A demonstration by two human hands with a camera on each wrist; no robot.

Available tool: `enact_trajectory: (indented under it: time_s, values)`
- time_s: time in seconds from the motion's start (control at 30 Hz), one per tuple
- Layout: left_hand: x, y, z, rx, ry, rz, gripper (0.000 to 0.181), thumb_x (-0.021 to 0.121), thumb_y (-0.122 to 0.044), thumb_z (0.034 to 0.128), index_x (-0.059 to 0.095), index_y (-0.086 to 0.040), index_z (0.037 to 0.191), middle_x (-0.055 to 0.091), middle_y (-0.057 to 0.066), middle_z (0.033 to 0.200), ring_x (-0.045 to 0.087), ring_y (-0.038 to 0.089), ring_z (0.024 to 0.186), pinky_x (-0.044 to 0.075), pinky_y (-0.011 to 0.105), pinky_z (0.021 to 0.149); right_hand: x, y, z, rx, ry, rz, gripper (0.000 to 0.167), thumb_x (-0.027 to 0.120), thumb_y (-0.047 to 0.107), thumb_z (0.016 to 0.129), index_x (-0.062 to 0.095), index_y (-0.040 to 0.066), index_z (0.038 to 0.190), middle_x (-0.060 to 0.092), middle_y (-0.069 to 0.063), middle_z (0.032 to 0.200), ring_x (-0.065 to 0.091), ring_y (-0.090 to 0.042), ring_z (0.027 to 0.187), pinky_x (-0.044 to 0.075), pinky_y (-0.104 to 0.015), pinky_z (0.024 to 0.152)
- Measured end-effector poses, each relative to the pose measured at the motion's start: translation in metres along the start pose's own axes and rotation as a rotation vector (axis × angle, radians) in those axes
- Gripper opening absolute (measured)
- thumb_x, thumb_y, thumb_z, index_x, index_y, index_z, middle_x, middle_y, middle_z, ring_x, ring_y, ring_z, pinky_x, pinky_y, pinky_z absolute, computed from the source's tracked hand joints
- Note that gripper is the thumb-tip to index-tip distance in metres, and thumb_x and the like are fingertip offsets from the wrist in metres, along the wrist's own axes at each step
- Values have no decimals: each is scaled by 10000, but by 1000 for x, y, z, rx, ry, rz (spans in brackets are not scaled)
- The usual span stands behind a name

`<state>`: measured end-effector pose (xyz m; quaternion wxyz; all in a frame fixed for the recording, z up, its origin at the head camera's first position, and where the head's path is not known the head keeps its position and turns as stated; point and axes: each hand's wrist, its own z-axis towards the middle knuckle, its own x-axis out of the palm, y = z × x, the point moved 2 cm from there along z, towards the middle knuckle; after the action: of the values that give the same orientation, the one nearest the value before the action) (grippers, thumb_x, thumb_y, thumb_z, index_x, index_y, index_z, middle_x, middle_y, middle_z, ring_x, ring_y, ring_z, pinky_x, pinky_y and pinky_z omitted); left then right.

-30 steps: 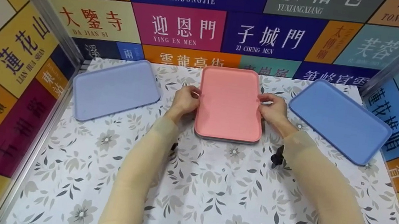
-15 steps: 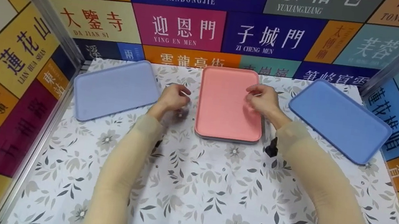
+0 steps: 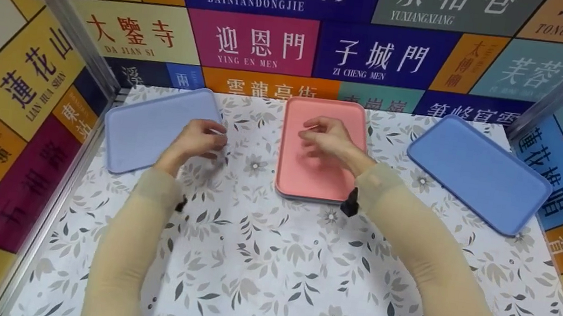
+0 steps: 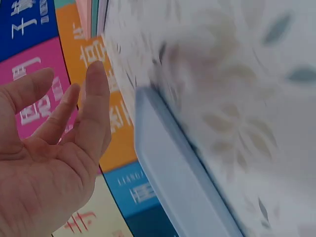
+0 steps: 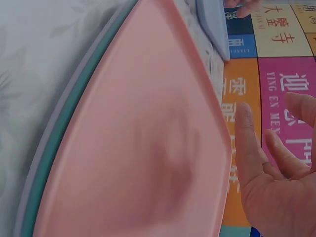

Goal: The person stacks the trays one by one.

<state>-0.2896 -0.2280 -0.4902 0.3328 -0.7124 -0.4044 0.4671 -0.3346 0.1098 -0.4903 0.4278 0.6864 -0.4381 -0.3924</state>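
Observation:
A pink tray lies at the back middle; in the right wrist view it tops a stack, with a teal tray and a greyish-lilac tray beneath. My right hand hovers over the pink tray, fingers loosely bent and holding nothing. At the near right edge of the pale blue tray, my left hand is raised with relaxed, empty fingers. The left wrist view shows that hand apart from the pale blue tray.
A darker blue tray lies angled at the back right of the flowered tabletop. Walls with coloured sign panels enclose the back and both sides, with metal posts at the corners.
Both hands have let go of the pink tray's sides. The left hand has moved left to the pale blue tray, and the right hand has moved left over the pink one.

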Motion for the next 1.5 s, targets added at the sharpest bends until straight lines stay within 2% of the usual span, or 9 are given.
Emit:
enact_trajectory:
  time_s: [0.23,0.47,0.57,0.67,0.8,0.93,1.03,1.23,1.5]
  values:
    - [-59,31,-19,-50,-64,-62,530,608,-122,1110,528,93,1588,682,165,1318,741,73,934,680,406,1040,34,8,18,15,13,81,462,789,87,1027,663,-13,1460,735,-50,1088,773,-281,1002,673,-518,1050]
    - [-115,70,-47,-72,-180,-80,568,599,-92,1104,477,121,1616,681,-147,954,708,-16,837,699,296,910,69,13,34,26,11,75,409,820,88,998,716,40,1390,734,-67,1142,728,-354,1179,684,-478,1017]
    - [-134,89,-59,-113,-224,-73,594,595,-99,1105,448,128,1633,681,-137,983,690,-34,834,693,257,875,84,17,39,40,16,49,424,832,101,998,714,46,1401,758,-112,1221,709,-399,1286,689,-445,1005]
    - [-149,105,-68,-163,-265,-28,604,605,-129,1105,456,108,1641,731,55,1189,693,-24,874,686,233,856,98,23,43,41,18,21,430,844,103,992,715,51,1399,765,-155,1318,697,-415,1349,689,-438,1017]
    - [-164,117,-74,-223,-313,38,612,613,-166,1102,474,78,1646,613,320,1541,728,180,1130,676,209,848,117,29,50,27,27,6,450,851,98,987,708,57,1411,721,-184,1422,703,-391,1354,677,-446,1054]
    - [-176,125,-77,-296,-367,106,620,632,-194,1091,496,47,1646,529,337,1656,617,393,1411,646,199,820,134,32,56,9,58,-19,534,852,116,989,665,44,1484,659,-201,1500,700,-355,1356,658,-444,1095]
    - [-182,128,-74,-368,-392,139,636,643,-224,1086,497,7,1660,487,308,1707,553,405,1474,610,267,913,141,31,61,1,70,-24,590,855,144,990,638,30,1527,640,-213,1539,695,-347,1365,648,-456,1113]
    - [-180,134,-63,-462,-378,28,714,608,-196,1095,358,-48,1747,326,266,1820,428,425,1609,517,554,1275,150,20,73,47,56,37,665,844,156,995,573,38,1591,607,-217,1617,647,-363,1460,606,-513,1177]
    - [-182,143,-57,-488,-359,-120,752,503,-164,1126,178,-55,1795,215,261,1858,331,452,1699,418,597,1346,177,12,81,108,131,159,671,768,87,1038,498,39,1651,557,-201,1655,558,-366,1555,520,-539,1280]
